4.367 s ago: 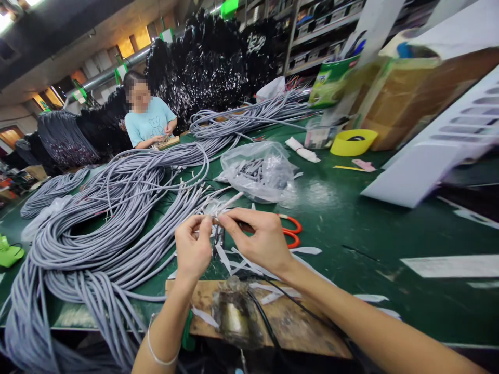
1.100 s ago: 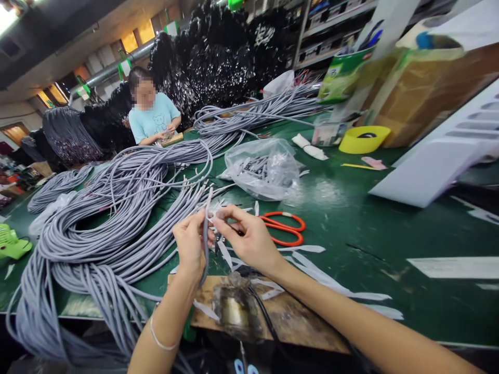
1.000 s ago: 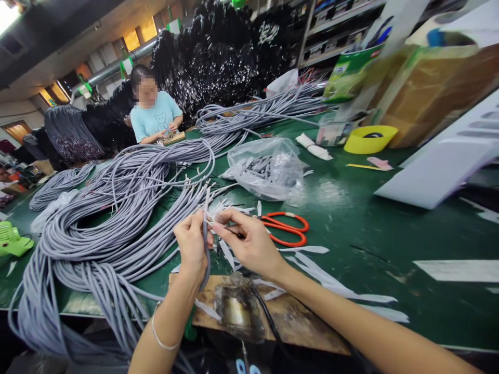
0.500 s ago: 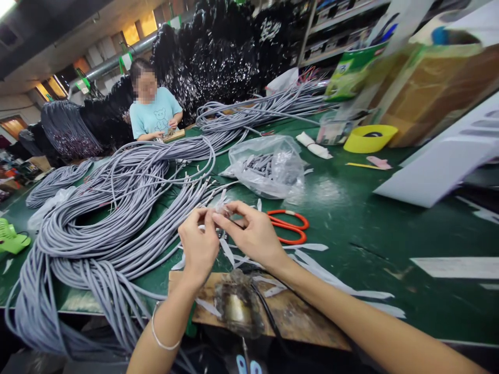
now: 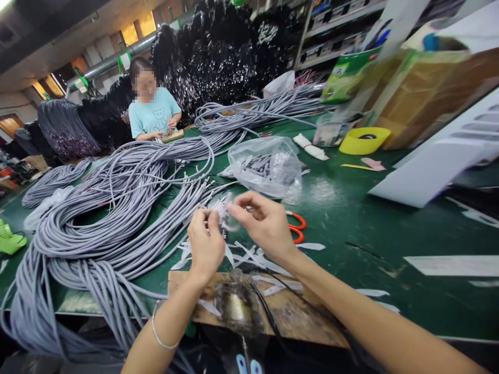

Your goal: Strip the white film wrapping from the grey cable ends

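Observation:
In front of me, my left hand [image 5: 206,239] is closed in a pinch with the fingers upright. A blurred whitish, see-through strip [image 5: 225,212] shows at its fingertips and spans toward my right hand. The thumb and forefinger of my right hand [image 5: 267,224] close at the strip's other side, a short distance from my left. Motion blur hides the strip's exact shape. Loose white strips [image 5: 249,255] lie on the table under both hands. Red-handled scissors [image 5: 299,228] lie partly behind my right hand.
Grey cables [image 5: 97,228] are heaped on the left. A clear bag [image 5: 268,166] of small grey pieces lies ahead. Close to me, a metal device [image 5: 238,306] sits on a wooden board [image 5: 307,322]. A yellow ring [image 5: 364,140] and cardboard box [image 5: 417,98] stand right. A co-worker [image 5: 154,111] sits opposite.
My hands, close together before, are now apart. The right hand has moved right and up, covering more of the scissors, and the left has shifted slightly right.

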Motion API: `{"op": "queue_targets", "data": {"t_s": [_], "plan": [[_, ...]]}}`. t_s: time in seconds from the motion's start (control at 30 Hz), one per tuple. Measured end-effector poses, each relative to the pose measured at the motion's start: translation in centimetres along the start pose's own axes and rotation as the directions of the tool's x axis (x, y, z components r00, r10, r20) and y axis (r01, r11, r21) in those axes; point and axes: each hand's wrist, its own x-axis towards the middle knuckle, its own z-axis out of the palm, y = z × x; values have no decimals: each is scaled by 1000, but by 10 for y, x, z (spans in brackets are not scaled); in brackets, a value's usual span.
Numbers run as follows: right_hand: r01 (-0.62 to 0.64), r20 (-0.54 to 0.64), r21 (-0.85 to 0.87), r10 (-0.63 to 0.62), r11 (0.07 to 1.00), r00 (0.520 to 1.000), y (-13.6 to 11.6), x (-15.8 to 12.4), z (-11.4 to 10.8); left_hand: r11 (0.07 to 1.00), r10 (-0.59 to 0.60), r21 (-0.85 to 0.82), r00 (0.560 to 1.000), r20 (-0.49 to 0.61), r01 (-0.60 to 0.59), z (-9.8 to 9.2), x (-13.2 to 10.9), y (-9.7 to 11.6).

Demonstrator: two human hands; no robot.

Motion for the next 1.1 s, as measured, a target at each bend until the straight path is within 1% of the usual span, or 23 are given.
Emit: {"op": "queue_targets", "data": {"t_s": [0.03,0.07,0.13,0.2,0.23,0.3,0.37,0.4,0.47,0.5,0.53,0.57,0.63,0.67,0.7,0.73,0.8,0.87,0.93,0.97,1.03,1.1], "plan": [[-38,-75,-23,36,999,997,1,3,-1,999,30,14,999,34,-30,1,-2,1],[-70,-100,-47,65,996,993,1,5,-2,999,41,12,997,60,-41,2,-3,1],[-100,-48,-77,97,992,994,2,9,-4,999,7,-39,998,57,-5,4,-5,1],[-108,2,-77,108,991,994,3,11,-6,987,-61,-148,997,39,66,6,-5,0],[-106,6,-70,107,992,994,3,11,-7,971,-89,-219,995,54,99,7,-5,0],[-105,-3,-50,105,993,994,5,12,-7,914,-121,-371,984,132,162,8,-3,1],[-123,-2,-8,123,992,992,6,12,-6,822,-134,-521,967,215,230,8,-1,3],[-146,8,26,146,989,989,7,13,-4,770,-138,-584,961,239,256,8,0,4],[-208,41,100,205,973,978,8,13,-1,686,-141,-674,959,247,274,6,0,7],[-237,61,132,231,962,971,8,13,0,675,-132,-693,966,224,253,4,0,8],[-259,77,154,250,954,965,7,13,1,699,-110,-685,977,182,206,3,0,8],[-268,82,165,257,949,963,6,13,1,750,-73,-647,989,127,138,1,0,8],[-238,66,158,230,958,971,4,12,-1,878,41,-477,999,35,-19,-2,0,8],[-201,46,139,197,970,979,2,11,-4,927,100,-366,995,22,-85,-3,1,7],[-152,20,105,151,983,988,1,10,-6,957,141,-261,989,36,-127,-4,1,7],[-94,-8,58,95,994,995,0,9,-9,973,157,-179,986,64,-143,-5,1,7],[24,-52,-65,-27,998,998,-1,7,-14,988,136,-93,984,118,-125,-5,2,7],[102,-65,-175,-115,979,991,-1,7,-16,992,92,-105,984,154,-76,-4,2,8],[108,-63,-225,-126,968,990,0,8,-17,986,59,-167,980,191,-27,-3,0,9],[87,-65,-226,-104,970,992,0,9,-17,980,54,-199,976,210,-12,-2,0,10],[10,-40,-178,-17,984,999,2,12,-16,970,74,-241,972,223,-18,-2,-2,11],[-100,32,-73,103,992,994,3,15,-14,964,138,-250,973,185,-89,-3,-4,11]]}}
